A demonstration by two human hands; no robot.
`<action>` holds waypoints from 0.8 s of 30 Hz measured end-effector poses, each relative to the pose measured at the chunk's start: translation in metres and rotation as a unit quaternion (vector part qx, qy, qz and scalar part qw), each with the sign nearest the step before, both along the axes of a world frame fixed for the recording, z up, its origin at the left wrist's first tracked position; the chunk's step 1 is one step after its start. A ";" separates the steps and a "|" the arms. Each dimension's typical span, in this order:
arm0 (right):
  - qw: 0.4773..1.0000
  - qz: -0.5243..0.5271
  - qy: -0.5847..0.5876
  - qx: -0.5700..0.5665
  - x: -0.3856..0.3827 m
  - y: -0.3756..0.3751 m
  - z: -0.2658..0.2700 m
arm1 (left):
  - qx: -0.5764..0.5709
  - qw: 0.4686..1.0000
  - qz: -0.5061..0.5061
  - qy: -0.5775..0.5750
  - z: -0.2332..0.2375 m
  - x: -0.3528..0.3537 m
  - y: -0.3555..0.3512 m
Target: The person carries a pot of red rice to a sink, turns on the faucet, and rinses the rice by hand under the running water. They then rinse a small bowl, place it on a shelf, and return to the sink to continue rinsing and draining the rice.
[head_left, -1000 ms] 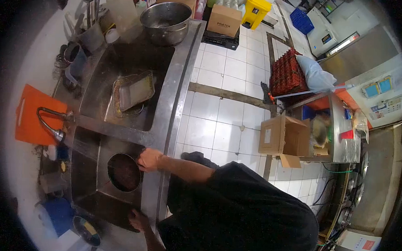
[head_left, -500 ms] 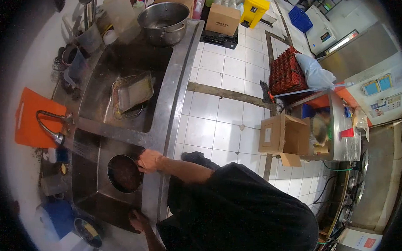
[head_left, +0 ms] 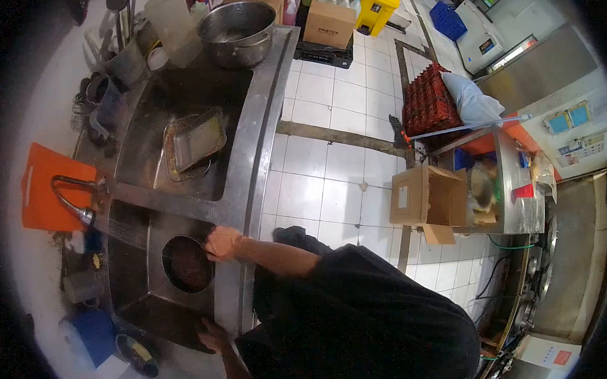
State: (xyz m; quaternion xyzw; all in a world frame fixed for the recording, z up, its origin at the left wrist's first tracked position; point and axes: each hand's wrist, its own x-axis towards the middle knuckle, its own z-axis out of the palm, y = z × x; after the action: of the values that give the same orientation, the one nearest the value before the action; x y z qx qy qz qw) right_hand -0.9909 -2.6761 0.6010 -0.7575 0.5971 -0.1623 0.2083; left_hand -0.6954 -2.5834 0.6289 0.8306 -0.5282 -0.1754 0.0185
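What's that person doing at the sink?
A person stands at a steel sink. Their right hand grips the rim of a round pot with something dark inside, which sits in the near basin. The tap sprays water into that basin. Their left hand is at the sink's front edge, and it is unclear whether it holds anything. A metal tray lies in the other basin.

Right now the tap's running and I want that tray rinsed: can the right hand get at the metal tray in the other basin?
Probably yes. The right hand holds the rim of the round pot; the metal tray lies uncovered in the other basin, with only the divider between them.
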 end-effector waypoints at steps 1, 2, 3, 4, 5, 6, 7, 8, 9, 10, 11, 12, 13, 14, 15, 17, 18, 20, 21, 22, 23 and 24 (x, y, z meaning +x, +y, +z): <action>1.000 -0.008 0.000 0.009 0.000 0.000 0.001 | 0.000 1.000 -0.002 0.001 -0.007 0.004 -0.001; 1.000 -0.009 0.001 0.010 -0.001 0.000 0.001 | 0.000 1.000 0.007 -0.014 -0.018 0.012 -0.002; 1.000 -0.007 -0.001 0.020 0.000 0.000 -0.001 | -0.001 0.999 0.016 -0.029 -0.019 0.010 -0.004; 1.000 -0.005 -0.003 0.030 0.001 -0.001 -0.003 | 0.000 1.000 0.015 -0.028 -0.017 0.009 -0.004; 0.999 -0.006 -0.001 0.031 0.001 -0.002 -0.005 | 0.020 0.999 0.022 -0.028 -0.015 0.009 -0.005; 0.997 -0.003 -0.022 0.068 0.002 -0.004 -0.011 | 0.040 0.998 0.030 -0.028 -0.012 0.006 -0.006; 0.993 0.000 -0.043 0.105 0.004 -0.007 -0.018 | 0.040 0.998 0.029 -0.026 -0.018 0.009 -0.005; 0.994 -0.001 -0.042 0.106 0.007 -0.008 -0.024 | 0.021 0.999 0.021 -0.030 -0.029 0.018 -0.005; 0.995 -0.012 -0.036 0.097 0.009 -0.010 -0.023 | 0.001 0.999 0.012 -0.033 -0.032 0.021 -0.004; 0.995 -0.021 -0.029 0.089 0.009 -0.010 -0.023 | 0.001 0.999 0.012 -0.032 -0.035 0.025 -0.002; 0.995 -0.022 -0.028 0.089 0.007 -0.008 -0.023 | -0.012 0.999 -0.001 -0.044 -0.039 0.027 -0.001; 0.997 -0.004 -0.008 0.076 0.001 -0.003 0.001 | -0.025 0.998 -0.014 -0.056 -0.040 0.026 -0.001; 0.998 0.014 0.012 0.063 -0.003 0.000 0.015 | -0.025 0.998 -0.014 -0.055 -0.040 0.026 -0.001; 0.998 0.013 0.012 0.063 -0.002 -0.001 0.012 | -0.029 0.998 -0.019 -0.057 -0.038 0.025 0.000; 0.997 0.012 0.004 0.080 -0.001 -0.003 0.006 | -0.034 0.997 -0.024 -0.060 -0.038 0.025 0.000; 0.995 0.010 -0.004 0.098 -0.002 -0.002 0.008 | -0.044 0.996 -0.046 -0.058 -0.056 0.041 0.002; 0.997 0.013 0.005 0.077 -0.006 0.002 0.021 | -0.055 0.995 -0.067 -0.057 -0.068 0.052 0.003; 0.998 0.015 0.015 0.055 -0.007 0.003 0.025 | -0.067 0.992 -0.081 -0.074 -0.111 0.084 0.005; 0.999 0.017 0.012 0.041 -0.005 0.002 0.018 | -0.073 0.990 -0.087 -0.083 -0.109 0.081 0.004; 0.999 0.019 0.010 0.027 -0.004 0.001 0.012 | -0.079 0.988 -0.093 -0.091 -0.110 0.081 0.004; 0.999 0.019 0.011 0.027 -0.004 0.001 0.013 | -0.057 0.995 -0.043 -0.070 -0.076 0.053 0.001; 0.999 0.016 0.007 0.041 -0.005 0.001 0.014 | -0.035 0.998 0.009 -0.049 -0.054 0.036 -0.001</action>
State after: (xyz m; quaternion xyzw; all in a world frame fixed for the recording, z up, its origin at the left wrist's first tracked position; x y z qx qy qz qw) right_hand -0.9955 -2.6750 0.6154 -0.7590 0.5923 -0.1293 0.2374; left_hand -0.6596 -2.5848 0.5746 0.8416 -0.5271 -0.1158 0.0229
